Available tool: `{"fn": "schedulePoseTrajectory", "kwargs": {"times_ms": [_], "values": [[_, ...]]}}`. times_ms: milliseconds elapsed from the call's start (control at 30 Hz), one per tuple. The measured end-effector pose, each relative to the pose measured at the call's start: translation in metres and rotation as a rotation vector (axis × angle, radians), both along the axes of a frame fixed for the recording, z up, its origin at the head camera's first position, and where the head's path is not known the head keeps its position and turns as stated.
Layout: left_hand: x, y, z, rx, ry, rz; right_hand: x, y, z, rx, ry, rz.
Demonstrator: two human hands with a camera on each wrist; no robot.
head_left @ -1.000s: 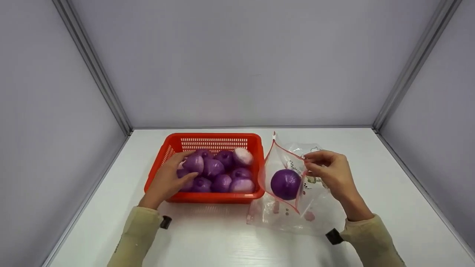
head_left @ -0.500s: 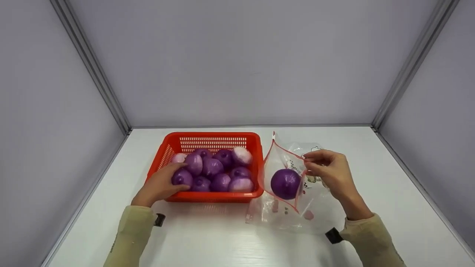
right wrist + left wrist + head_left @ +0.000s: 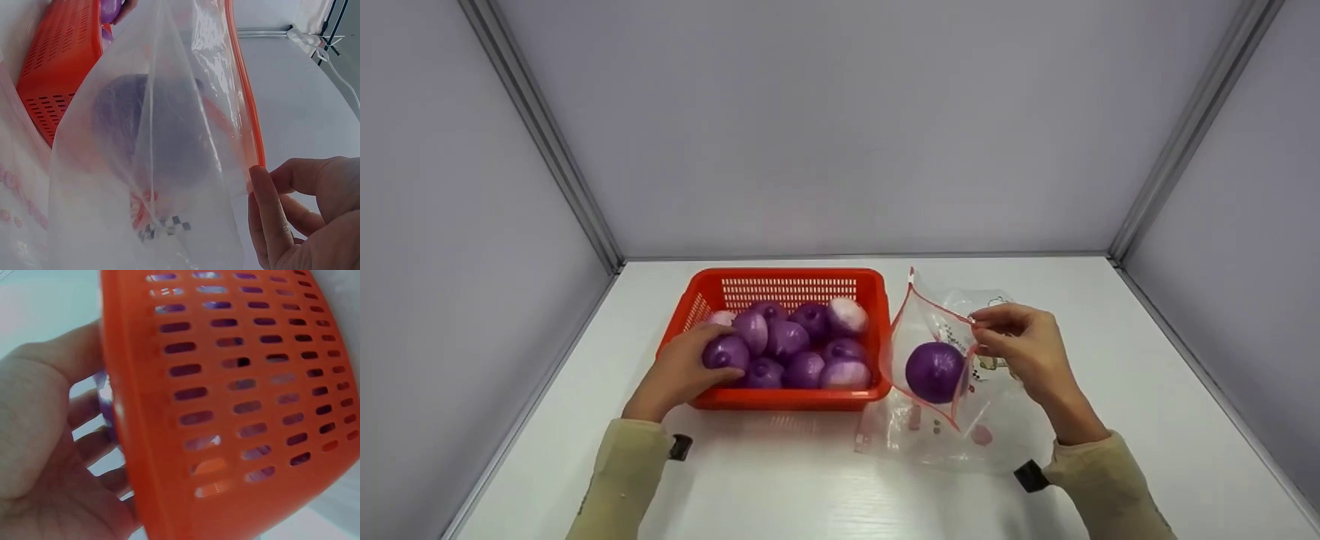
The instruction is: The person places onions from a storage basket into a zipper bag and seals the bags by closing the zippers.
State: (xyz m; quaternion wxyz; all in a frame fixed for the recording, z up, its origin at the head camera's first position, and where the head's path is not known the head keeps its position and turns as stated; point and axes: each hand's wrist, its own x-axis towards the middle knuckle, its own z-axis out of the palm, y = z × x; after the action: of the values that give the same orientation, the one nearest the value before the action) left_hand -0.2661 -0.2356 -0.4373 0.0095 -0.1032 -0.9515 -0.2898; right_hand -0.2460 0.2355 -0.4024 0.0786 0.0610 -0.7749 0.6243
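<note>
In the head view my left hand (image 3: 679, 375) holds a purple onion (image 3: 725, 354) at the front left corner of the red basket (image 3: 787, 400), thumb and fingers on either side of it. From the left wrist, the basket wall (image 3: 152, 439) hides most of that onion and the fingertips. Several more purple onions (image 3: 787, 341) fill the basket. To its right a clear zip bag (image 3: 191, 242) with a red seal stands with its mouth spread, one purple onion (image 3: 934, 373) inside. My right hand (image 3: 1031, 349) pinches the bag's right edge between thumb and fingers.
Clear printed plastic (image 3: 915, 442) lies flat on the white table (image 3: 780, 480) under and in front of the upright bag. Grey panels (image 3: 840, 150) enclose the table at the back and both sides. The basket stands close to the bag's left edge.
My left hand has shifted from an onion farther back to the one at the front left corner, closing round it and raising it slightly. My right hand keeps its hold on the bag.
</note>
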Motion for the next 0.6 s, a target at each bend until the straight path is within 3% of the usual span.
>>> {"fn": "schedulePoseTrajectory", "kwargs": {"times_ms": [300,600], "values": [[0.012,0.015,0.021,0.113,0.116,-0.034,0.000,-0.002,-0.002,-0.018,0.004,0.013],[0.024,0.052,0.041,0.171,0.227,-0.132,-0.003,-0.001,-0.004,0.018,0.005,0.008]]}}
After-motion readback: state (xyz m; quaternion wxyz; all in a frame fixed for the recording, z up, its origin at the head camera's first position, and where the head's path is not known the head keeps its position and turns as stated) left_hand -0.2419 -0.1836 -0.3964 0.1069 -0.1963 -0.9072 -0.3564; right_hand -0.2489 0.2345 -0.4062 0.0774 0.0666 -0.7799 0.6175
